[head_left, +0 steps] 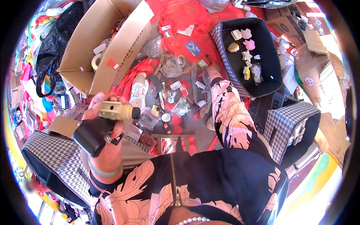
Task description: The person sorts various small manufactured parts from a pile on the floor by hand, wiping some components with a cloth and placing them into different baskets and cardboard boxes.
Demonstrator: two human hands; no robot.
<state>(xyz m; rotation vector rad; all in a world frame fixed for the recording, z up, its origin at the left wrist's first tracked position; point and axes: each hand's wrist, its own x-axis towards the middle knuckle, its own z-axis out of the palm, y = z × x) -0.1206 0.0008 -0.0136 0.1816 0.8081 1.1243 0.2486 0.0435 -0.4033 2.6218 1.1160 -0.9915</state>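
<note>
Raised at the left, my left hand (98, 108) is closed around two things. One is a cream cylindrical device (116, 110) with a black round end; its exact kind is unclear. Below it sits a rounded black plastic case (89, 137), with a small metal piece by my fingers. My right hand (213, 70) reaches far out, low over the floor beside the houndstooth bin. Nearest to its fingertips is a small green-and-white packet (202, 64). The fingers are small and partly hidden, so whether they grip it does not show.
A tall cardboard box (84, 48) holding tape and cables stands far left. The houndstooth bin (228, 62) at far right contains several plugs and shaped pieces. Similar bins flank me (56, 157). Bagged small goods, a shoe (138, 92) and red cloth (178, 15) cover the floor.
</note>
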